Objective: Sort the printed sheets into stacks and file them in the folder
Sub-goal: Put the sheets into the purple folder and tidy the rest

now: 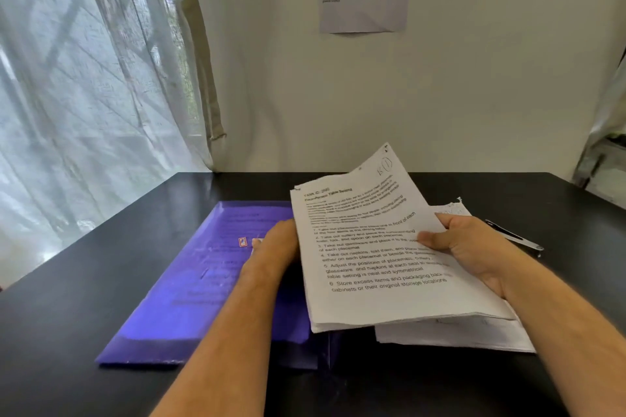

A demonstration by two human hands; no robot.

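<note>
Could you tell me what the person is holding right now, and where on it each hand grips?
A bundle of printed sheets: the right hand pinches its right edge, thumb on top, and the left hand holds its left edge, fingers hidden behind.

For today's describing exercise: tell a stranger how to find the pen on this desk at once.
Start at the black table and go to its right side, past the right hand that holds the printed sheets. Just beyond that hand's knuckles lies the pen, flat on the table. It is the only slim, dark thing there with a silvery end; its neighbours are white paper.
</note>
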